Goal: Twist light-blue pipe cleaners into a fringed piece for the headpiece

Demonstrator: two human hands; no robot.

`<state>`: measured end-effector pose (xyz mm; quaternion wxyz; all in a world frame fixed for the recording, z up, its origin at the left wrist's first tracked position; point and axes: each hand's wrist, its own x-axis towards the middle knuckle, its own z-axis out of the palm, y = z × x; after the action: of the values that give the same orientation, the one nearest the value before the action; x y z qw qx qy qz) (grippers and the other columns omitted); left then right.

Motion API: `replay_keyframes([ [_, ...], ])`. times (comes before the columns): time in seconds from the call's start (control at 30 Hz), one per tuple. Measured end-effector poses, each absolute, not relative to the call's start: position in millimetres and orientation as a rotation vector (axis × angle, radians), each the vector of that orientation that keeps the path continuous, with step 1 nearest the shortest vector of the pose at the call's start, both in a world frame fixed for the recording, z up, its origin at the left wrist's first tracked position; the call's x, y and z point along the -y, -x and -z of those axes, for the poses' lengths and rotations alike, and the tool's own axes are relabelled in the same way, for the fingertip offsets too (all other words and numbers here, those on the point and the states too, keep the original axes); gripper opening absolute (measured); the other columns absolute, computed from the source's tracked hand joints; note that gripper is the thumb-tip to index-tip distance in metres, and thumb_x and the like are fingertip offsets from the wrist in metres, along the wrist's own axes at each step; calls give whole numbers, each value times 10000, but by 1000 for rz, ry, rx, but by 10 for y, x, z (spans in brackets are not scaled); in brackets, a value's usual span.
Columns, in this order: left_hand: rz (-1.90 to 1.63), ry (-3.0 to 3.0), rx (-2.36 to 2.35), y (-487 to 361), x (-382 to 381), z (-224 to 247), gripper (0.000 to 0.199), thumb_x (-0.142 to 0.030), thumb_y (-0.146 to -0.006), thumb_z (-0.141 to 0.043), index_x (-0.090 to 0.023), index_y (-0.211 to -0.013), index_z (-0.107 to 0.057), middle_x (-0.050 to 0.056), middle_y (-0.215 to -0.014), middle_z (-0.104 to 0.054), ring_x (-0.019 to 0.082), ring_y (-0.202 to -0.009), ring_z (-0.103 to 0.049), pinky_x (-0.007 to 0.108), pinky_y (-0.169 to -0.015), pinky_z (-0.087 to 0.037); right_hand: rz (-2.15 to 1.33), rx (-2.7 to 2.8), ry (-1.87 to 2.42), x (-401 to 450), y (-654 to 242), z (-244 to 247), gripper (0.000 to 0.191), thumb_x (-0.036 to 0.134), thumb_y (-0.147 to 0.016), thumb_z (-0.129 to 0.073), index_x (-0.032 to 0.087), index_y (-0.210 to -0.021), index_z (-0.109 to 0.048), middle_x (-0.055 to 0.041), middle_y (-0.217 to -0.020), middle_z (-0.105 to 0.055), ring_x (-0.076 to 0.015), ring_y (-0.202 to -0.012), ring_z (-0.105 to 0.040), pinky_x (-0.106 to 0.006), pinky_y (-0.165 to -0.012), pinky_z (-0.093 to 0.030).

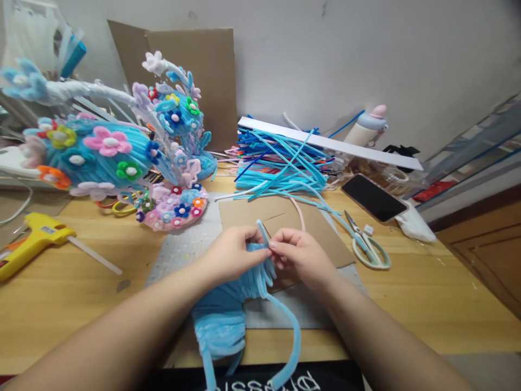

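Observation:
A light blue bundle of fuzzy pipe cleaners [222,320] lies at the front centre, with loose ends hanging over the table's front edge. My left hand [236,252] is closed on the bundle's upper end, where one blue stem [262,231] sticks up between my hands. Thumb and fingers pinched together, my right hand [299,255] touches the same end just to the right; what it grips is too small to make out. Beneath both hands are a brown cardboard sheet [325,239] and a grey mat [171,255].
Decorated flower pieces [109,157] stand at the left, above a yellow glue gun [36,239]. A pile of blue pipe cleaners [280,163] lies behind my hands. Scissors [372,252], a phone [372,196] and a bottle [364,130] are at the right.

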<state>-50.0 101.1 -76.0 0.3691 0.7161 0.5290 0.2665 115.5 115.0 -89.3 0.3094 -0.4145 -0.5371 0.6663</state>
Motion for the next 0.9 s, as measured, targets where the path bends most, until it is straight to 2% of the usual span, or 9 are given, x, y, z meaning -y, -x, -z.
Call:
replay_keyframes([
  [0.1,-673,-1832,-1348,487,-1009,781,165,-305,-723,-532,-155,-728,-602,-14,-650,-607,128,-622,-533,213,-543,-360,-1698,1482,1121,-1136,-1156,875,239,347,-701,-609,153,-628,-489,34,-528,-505,-58,-434,-399,-188,-422,-280],
  [0.23,-717,-1782,-1341,470,-1000,784,178,-310,-721,-536,-143,-748,-592,2,-657,-607,137,-635,-543,220,-567,-386,-1554,1564,1153,-1129,-1159,863,236,336,-717,-602,165,-622,-470,65,-473,-435,-55,-427,-364,-181,-414,-264],
  [0.33,-729,-1746,-1361,467,-991,772,182,-309,-719,-535,-137,-732,-594,5,-631,-599,138,-616,-539,220,-550,-388,-1630,1505,1116,-1126,-1156,856,248,346,-719,-597,166,-615,-462,70,-452,-423,-55,-413,-353,-182,-408,-267],
  [0.57,-645,-1579,-1229,524,-1020,718,195,-297,-692,-562,-126,-743,-640,44,-714,-666,173,-689,-589,249,-604,-429,-1789,1321,1035,-1118,-1144,872,228,296,-705,-614,159,-603,-463,73,-421,-420,-43,-383,-334,-172,-389,-220],
  [0.9,-686,-1475,-1070,528,-1057,755,128,-211,-680,-522,-113,-701,-603,43,-698,-671,177,-684,-612,255,-618,-444,-1989,1087,913,-1096,-1061,928,205,250,-708,-603,159,-620,-442,57,-470,-458,-37,-369,-355,-158,-358,-201],
])
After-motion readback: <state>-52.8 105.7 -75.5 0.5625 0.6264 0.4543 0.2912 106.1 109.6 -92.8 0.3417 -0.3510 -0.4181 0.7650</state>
